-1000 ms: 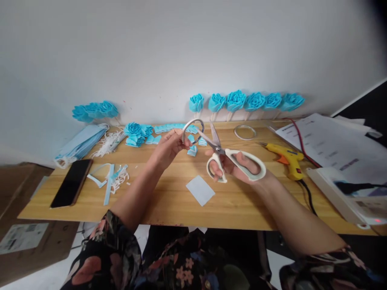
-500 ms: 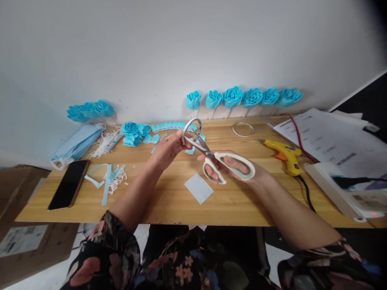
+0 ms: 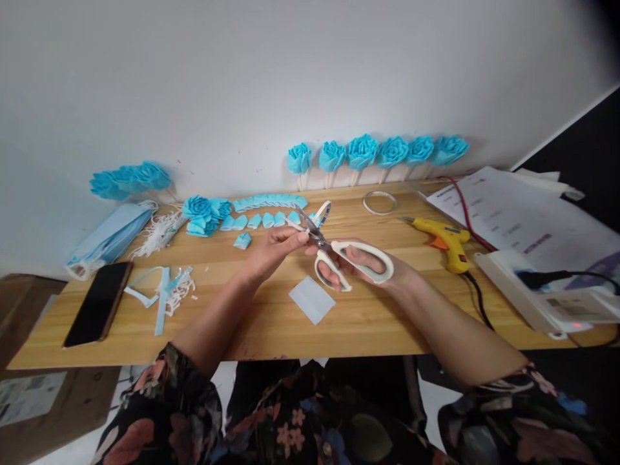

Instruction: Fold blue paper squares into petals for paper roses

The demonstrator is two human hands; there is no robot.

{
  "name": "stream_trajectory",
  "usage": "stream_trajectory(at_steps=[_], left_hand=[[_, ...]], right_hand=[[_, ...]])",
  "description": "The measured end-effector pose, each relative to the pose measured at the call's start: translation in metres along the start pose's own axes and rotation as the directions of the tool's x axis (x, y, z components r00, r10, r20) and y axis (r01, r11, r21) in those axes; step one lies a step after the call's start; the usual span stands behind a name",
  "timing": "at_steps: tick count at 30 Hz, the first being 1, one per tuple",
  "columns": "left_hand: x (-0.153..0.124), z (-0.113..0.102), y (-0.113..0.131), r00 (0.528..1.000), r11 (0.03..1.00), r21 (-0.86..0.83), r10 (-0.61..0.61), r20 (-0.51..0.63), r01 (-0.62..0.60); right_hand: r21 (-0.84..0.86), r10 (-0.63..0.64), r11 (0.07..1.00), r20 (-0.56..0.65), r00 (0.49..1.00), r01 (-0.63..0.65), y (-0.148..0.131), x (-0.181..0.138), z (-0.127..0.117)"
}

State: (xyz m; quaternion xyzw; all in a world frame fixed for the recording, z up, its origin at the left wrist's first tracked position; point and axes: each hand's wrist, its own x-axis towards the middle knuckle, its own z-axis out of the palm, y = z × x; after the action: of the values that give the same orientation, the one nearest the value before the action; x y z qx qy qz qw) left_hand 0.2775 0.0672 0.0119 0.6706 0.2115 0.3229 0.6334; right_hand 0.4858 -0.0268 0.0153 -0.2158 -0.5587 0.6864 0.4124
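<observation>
Your right hand [image 3: 361,265] grips white scissors [image 3: 339,255], blades closing on the tape ring [image 3: 317,216] pinched by your left hand [image 3: 274,248]; finished blue roses [image 3: 375,150] line the far bench [image 3: 271,323].

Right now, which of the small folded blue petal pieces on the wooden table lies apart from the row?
The lone small folded blue petal piece, lying nearer the table's front edge than the row of petal pieces, toward the person's left hand.

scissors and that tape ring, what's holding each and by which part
The right hand holds the scissors by the white handles. The left hand pinches the tape ring by its near edge at the blades.
</observation>
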Motion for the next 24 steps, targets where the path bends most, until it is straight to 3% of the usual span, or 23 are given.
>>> stream_trajectory(at_steps=[10,16,20,24], left_hand=[[-0.001,-0.001,0.014,0.996,0.991,0.113,0.062,0.059,-0.068],[-0.002,-0.002,0.016,0.994,0.991,0.106,0.076,0.078,-0.084],[0.000,0.002,0.013,0.999,0.998,0.053,0.044,0.003,-0.044],[0.004,0.001,0.012,0.984,0.993,-0.116,-0.007,-0.178,-0.014]], right_hand=[[0.079,-0.027,0.997,0.046,0.999,0.023,0.003,0.003,-0.001],[0.093,-0.020,0.995,-0.006,1.000,0.020,0.004,0.002,-0.004],[0.031,-0.025,0.999,0.005,1.000,0.025,0.000,0.000,-0.001],[-0.056,0.099,0.994,0.035,0.995,-0.097,-0.008,-0.002,0.005]])
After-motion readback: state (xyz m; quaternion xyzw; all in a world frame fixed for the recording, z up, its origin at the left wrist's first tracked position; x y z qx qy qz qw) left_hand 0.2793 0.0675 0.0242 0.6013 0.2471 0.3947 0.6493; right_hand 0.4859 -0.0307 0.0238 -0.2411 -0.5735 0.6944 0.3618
